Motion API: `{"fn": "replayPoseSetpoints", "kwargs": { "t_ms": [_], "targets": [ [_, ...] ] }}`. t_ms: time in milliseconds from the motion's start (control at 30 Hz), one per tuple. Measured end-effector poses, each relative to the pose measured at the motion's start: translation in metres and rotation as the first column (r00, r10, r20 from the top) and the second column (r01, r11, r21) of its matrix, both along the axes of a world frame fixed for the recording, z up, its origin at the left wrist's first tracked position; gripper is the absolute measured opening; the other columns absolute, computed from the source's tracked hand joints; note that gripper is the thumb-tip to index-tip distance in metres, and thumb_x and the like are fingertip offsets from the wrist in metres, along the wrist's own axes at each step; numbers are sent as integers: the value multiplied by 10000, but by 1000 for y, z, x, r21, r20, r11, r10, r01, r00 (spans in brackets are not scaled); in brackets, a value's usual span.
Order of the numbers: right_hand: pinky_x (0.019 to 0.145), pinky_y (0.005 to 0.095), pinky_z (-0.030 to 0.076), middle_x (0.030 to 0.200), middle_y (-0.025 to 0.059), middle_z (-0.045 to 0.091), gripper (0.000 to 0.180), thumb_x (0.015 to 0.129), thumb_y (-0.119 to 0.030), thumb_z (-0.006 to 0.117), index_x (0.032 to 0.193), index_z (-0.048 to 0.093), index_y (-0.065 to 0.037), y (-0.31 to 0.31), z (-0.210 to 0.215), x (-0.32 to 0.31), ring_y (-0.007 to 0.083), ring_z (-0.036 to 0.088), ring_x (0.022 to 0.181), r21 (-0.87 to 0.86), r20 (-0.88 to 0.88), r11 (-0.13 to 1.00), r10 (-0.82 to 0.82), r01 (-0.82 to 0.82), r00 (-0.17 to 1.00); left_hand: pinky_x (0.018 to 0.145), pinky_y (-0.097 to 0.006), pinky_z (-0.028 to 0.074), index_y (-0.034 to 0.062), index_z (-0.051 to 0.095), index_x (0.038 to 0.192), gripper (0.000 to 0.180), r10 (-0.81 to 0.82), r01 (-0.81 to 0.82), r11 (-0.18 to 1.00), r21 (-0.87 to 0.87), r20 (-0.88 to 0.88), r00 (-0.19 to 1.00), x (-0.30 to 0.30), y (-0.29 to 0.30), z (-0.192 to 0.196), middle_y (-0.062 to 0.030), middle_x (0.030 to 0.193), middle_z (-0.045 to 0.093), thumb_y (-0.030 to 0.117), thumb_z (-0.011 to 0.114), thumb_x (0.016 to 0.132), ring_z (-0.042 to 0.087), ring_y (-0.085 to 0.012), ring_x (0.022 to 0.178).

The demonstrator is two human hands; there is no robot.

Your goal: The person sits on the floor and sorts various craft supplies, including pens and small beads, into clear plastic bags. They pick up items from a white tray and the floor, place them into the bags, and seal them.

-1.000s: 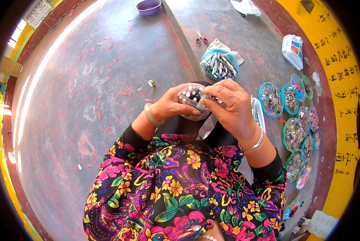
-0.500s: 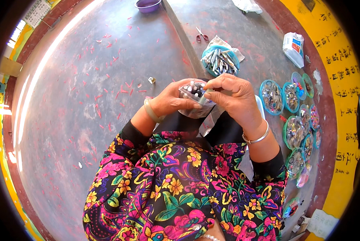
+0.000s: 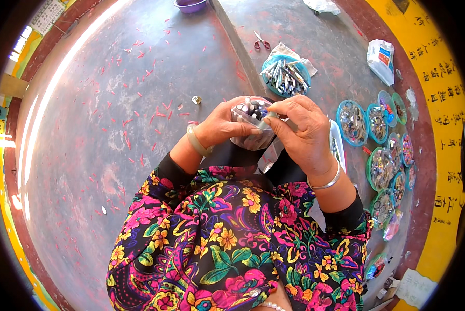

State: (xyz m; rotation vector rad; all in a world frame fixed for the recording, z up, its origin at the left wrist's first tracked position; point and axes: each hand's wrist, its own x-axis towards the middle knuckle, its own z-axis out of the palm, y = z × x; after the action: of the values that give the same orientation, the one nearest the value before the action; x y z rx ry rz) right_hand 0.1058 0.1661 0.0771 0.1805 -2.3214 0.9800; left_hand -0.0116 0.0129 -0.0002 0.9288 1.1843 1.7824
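My left hand (image 3: 219, 124) is wrapped round a clear plastic container (image 3: 251, 141), held over my lap with its mouth facing up. Packed inside are several pens (image 3: 253, 110), showing their black, white and blue ends. At the container's right rim, the thumb and forefinger of my right hand (image 3: 309, 133) are pinched together. Whatever lies between those fingertips is hidden or too small to name. Ahead on the floor, a turquoise basket (image 3: 309, 78) bears a heap of loose pens (image 3: 286, 76), with a pale cloth (image 3: 310, 65) under its edge.
Scissors (image 3: 261, 40) lie beyond the basket. A white tray (image 3: 341, 150) is beside my right arm. Several round baskets (image 3: 353, 123) of small items line the right, near a white package (image 3: 382, 62). A purple basin (image 3: 191, 6) stands far off; red scraps dot the floor.
My right hand has shifted slightly left and down, its fingers still pinched at the rim. More of the white tray shows beside it. My left hand keeps the container in nearly the same place.
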Motion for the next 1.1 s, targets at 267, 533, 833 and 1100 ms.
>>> {"fn": "replayPoseSetpoints", "kwargs": {
  "t_ms": [267, 533, 833, 1100],
  "targets": [
    [666, 320, 462, 766, 85, 613, 135, 717, -23, 699, 839, 643, -27, -5, -14, 6, 234, 579, 707, -26, 20, 995, -97, 98, 995, 926, -297, 422, -9, 487, 1234, 549, -14, 14, 1000, 2, 58, 998, -1, 1, -2, -58, 1131, 584, 55, 721, 741, 538, -131, 1037],
    [628, 270, 462, 774, 89, 623, 129, 738, 0, 692, 859, 650, 9, -5, -12, 4, 162, 590, 690, -370, 146, 929, 22, 33, 989, 889, -282, 444, -5, 500, 1221, 535, -8, 8, 1000, 4, 68, 998, -2, 0, -3, -46, 1088, 603, 75, 735, 747, 555, -112, 987],
    [629, 290, 471, 755, 109, 629, 128, 717, 1, 686, 844, 668, -1, 0, -3, -1, 213, 596, 682, -218, 140, 974, 95, -63, 986, 930, -295, 425, -15, 488, 1237, 556, -19, 17, 999, 28, 65, 998, 0, -1, -2, -61, 1136, 591, 69, 736, 747, 547, -129, 1036],
    [681, 273, 478, 811, 100, 639, 152, 733, 23, 655, 879, 680, -12, 8, 3, 2, 177, 611, 751, -291, 215, 946, 213, -146, 953, 984, -326, 396, -28, 452, 1263, 643, -29, 29, 999, -34, 25, 999, -2, -2, -1, -92, 1215, 550, 33, 741, 692, 509, -175, 1129]
  ]
}}
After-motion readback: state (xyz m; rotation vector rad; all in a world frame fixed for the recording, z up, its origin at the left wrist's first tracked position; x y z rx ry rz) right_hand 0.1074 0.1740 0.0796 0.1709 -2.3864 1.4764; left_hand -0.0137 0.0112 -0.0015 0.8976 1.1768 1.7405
